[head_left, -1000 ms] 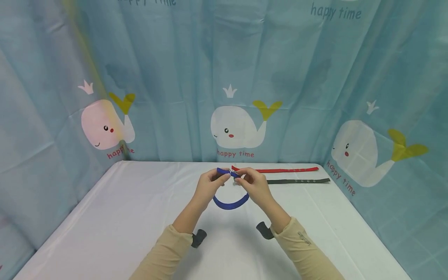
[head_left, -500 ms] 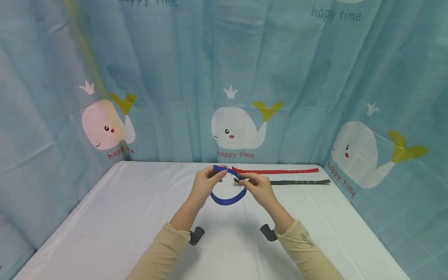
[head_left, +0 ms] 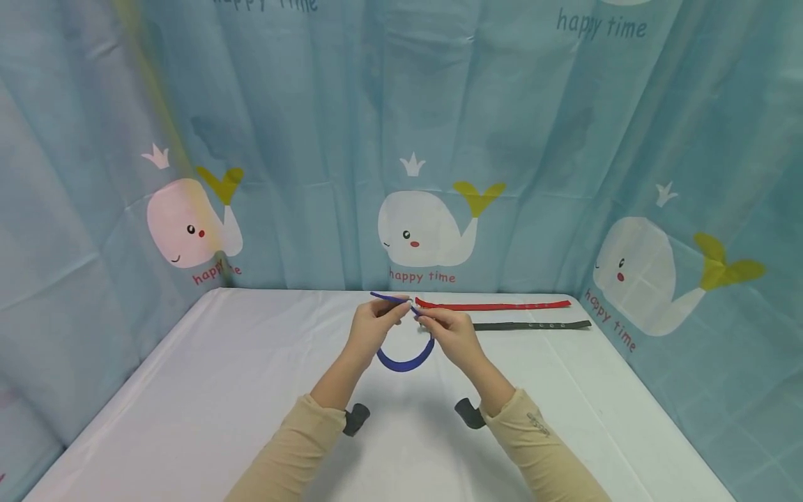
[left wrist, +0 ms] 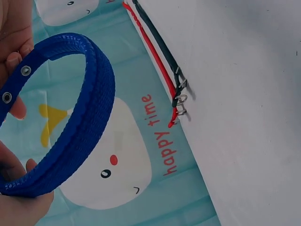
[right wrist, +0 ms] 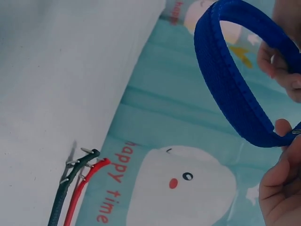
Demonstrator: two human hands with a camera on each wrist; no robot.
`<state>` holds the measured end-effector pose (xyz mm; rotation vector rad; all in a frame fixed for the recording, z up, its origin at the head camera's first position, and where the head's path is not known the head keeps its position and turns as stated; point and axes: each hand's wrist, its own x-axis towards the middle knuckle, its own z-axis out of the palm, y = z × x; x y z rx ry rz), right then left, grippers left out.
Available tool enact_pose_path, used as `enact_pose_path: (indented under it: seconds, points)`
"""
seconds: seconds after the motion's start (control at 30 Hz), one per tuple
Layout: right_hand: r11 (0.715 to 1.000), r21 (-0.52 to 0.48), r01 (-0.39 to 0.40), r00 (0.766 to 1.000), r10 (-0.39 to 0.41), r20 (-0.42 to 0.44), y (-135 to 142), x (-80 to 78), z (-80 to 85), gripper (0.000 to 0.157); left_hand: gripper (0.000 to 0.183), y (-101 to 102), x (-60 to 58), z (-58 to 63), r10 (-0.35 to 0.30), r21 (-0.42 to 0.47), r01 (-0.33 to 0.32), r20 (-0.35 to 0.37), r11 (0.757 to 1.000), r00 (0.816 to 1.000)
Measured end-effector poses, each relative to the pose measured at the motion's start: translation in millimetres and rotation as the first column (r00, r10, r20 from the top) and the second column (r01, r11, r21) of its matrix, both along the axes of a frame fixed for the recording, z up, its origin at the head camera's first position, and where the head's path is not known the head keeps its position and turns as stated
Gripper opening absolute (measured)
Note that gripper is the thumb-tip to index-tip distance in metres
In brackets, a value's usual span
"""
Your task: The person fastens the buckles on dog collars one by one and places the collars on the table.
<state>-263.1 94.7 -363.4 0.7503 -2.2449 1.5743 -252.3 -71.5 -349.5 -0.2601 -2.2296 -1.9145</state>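
Note:
A blue pet collar (head_left: 404, 366), padded and bent into a loop, is up above the table between my two hands. My left hand (head_left: 369, 331) pinches it at the top left of the loop, and a strap end sticks out past these fingers. With thumb and fingers, my right hand (head_left: 456, 339) pinches the strap on the other side. Metal eyelets (left wrist: 26, 70) show in the strap near the right hand in the left wrist view. The padded band (right wrist: 230, 84) arcs toward the camera in the right wrist view. Fingers mostly hide the buckle area.
A red collar (head_left: 495, 307) and a dark green collar (head_left: 533, 325) lie straight, side by side, at the back right of the white table (head_left: 219, 376). Behind the table hangs a blue curtain (head_left: 314, 223) printed with whales. Black wrist mounts (head_left: 356, 420) sit under the sleeves.
The strap end has slid further out to the left past my left hand. My right hand moved right, then back left toward the left hand. The loop has shifted slightly left.

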Motion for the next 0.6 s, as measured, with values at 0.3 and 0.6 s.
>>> enact_pose_path:
  seconds: [0.3,0.6]
  points:
    - [1.0,-0.006,0.002,0.999,-0.002,0.049,7.4,-0.2,-1.3,0.021,0.028,-4.3,-2.0,3.6,0.029,0.026,-0.028,-0.023,0.999,0.999]
    - [0.999,-0.043,0.014,0.996,-0.01,0.089,4.3,2.8,-1.0,0.021,0.03,-3.8,1.2,7.5,0.002,0.023,-0.001,-0.031,1.0,1.0]
